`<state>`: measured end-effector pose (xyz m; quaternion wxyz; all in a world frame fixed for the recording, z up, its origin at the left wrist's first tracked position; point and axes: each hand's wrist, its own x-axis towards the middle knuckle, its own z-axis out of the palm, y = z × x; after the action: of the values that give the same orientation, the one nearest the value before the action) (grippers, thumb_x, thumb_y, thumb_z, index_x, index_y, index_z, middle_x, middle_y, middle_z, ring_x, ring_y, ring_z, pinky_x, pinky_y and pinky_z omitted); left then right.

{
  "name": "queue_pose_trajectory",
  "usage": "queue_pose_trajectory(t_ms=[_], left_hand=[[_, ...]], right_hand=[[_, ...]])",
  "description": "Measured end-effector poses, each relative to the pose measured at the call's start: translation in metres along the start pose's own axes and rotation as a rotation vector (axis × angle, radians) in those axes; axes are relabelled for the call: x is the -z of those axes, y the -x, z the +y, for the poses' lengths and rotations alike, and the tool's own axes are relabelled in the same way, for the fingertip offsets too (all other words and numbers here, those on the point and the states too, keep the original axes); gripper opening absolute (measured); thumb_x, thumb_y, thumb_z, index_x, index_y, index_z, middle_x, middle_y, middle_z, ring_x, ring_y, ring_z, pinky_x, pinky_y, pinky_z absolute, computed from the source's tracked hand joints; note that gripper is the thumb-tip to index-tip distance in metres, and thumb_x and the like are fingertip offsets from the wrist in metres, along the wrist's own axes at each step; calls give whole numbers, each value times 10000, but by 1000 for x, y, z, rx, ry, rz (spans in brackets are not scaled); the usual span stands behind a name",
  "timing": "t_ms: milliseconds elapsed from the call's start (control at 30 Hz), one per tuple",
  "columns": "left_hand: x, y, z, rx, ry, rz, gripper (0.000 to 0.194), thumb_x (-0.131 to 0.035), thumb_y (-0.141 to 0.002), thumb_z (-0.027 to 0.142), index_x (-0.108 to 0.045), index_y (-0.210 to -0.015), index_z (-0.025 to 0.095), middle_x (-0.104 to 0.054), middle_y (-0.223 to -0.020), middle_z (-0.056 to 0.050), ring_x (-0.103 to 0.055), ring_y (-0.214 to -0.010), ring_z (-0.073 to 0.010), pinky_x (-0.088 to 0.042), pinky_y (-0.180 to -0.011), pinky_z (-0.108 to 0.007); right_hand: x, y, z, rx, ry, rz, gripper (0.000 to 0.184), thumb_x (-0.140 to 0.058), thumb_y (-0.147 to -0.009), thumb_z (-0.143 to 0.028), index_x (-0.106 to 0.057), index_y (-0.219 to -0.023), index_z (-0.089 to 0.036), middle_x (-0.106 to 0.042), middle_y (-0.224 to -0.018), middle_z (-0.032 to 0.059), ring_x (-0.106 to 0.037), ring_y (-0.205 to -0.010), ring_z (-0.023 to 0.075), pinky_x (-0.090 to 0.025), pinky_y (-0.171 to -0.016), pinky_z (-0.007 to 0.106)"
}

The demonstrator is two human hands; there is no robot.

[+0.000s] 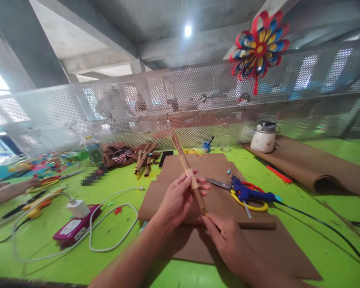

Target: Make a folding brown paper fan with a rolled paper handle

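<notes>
My left hand (182,196) is closed around the middle of a rolled brown paper tube (200,200), where a lighter paper band wraps it. The tube tilts up and away from me, with thin strips and yellow string at its far end. At the near end, my right hand (225,236) pinches the tube's tip, where a bit of yellow shows. Sheets of brown paper (168,200) lie beneath both hands, with another rolled paper tube (258,225) along the near part. A blue glue gun (252,194) rests over scissors (219,183) to the right of my hands.
A purple power strip (78,228) with a white charger and cable lies left. Several finished-looking paper rolls (144,160) sit behind. A white jar (263,138) stands on brown paper at right, near a red cutter (279,175). Another person's hand (21,187) is at far left.
</notes>
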<state>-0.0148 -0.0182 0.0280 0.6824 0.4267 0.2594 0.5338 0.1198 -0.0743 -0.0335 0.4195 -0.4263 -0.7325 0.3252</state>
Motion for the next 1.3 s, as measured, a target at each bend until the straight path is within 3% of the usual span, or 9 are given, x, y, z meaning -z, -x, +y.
queue_pose_trajectory(t_ms=[267, 367, 500, 600, 733, 833, 933, 1133, 1300], left_hand=[[-1, 4, 0, 10, 35, -13, 243, -543, -858, 244, -530, -1069, 125, -638, -818, -59, -643, -698, -149, -491, -646, -246], [0, 5, 0, 12, 33, -33, 252, -539, -861, 253, -536, -1080, 128, -630, -811, -55, -638, -695, -144, -491, -627, -237], [-1, 7, 1, 15, 54, -105, 261, -529, -868, 264, -543, -1092, 130, -629, -806, -58, -653, -750, -171, -508, -673, -263], [-3, 9, 4, 40, 69, -173, 253, -503, -881, 259, -546, -1092, 125, -647, -829, -80, -658, -889, -243, -509, -787, -348], [-2, 11, 9, 46, 106, -270, 276, -457, -899, 249, -540, -1130, 122, -673, -923, -112, -613, -1032, -302, -409, -954, -485], [-2, 12, 11, 33, 121, -319, 306, -466, -890, 244, -520, -1172, 137, -685, -954, -111, -596, -1065, -312, -315, -1019, -542], [-3, 12, 11, 20, 102, -331, 318, -511, -866, 245, -521, -1168, 146, -693, -965, -118, -555, -1131, -316, -291, -1032, -543], [-6, 13, 9, 89, 89, -295, 329, -560, -838, 283, -538, -1150, 181, -684, -1030, -111, -504, -1192, -321, -356, -987, -531], [-6, 13, 7, 91, 53, -318, 284, -554, -843, 266, -550, -1107, 163, -684, -1017, -126, -535, -1157, -314, -366, -984, -505]], right_hand=[[-6, -1, -3, -229, -323, -121, 466, -397, -869, -574, -559, -755, -152, -301, -448, -83, -260, -415, 70, -200, -412, 198], [-7, 0, -3, -275, -391, -199, 509, -378, -855, -620, -571, -807, -152, -288, -396, -98, -229, -369, 61, -165, -389, 197], [-8, 2, -3, -243, -381, -260, 498, -367, -864, -605, -579, -793, -160, -300, -387, -94, -263, -352, 65, -180, -381, 199], [0, 2, -10, -99, -233, -273, 424, -388, -898, -476, -569, -671, -167, -416, -442, -48, -395, -426, 87, -284, -438, 206], [26, -1, -27, 115, 7, -171, 193, -556, -821, -321, -628, -694, -193, -620, -700, 15, -556, -627, 138, -408, -557, 227], [46, -5, -34, 180, 72, 91, 162, -530, -843, -281, -645, -760, -203, -648, -815, 48, -598, -725, 169, -465, -637, 255], [50, -9, -33, 227, 105, 279, 155, -512, -856, -250, -643, -791, -198, -647, -855, 69, -600, -823, 198, -480, -731, 301], [30, -12, -30, 238, -6, 250, 118, -557, -843, -248, -667, -853, -204, -668, -934, 62, -604, -899, 193, -492, -747, 285], [27, -13, -31, 198, -63, 243, 119, -577, -821, -168, -690, -800, -198, -685, -801, 18, -618, -764, 140, -481, -694, 226]])
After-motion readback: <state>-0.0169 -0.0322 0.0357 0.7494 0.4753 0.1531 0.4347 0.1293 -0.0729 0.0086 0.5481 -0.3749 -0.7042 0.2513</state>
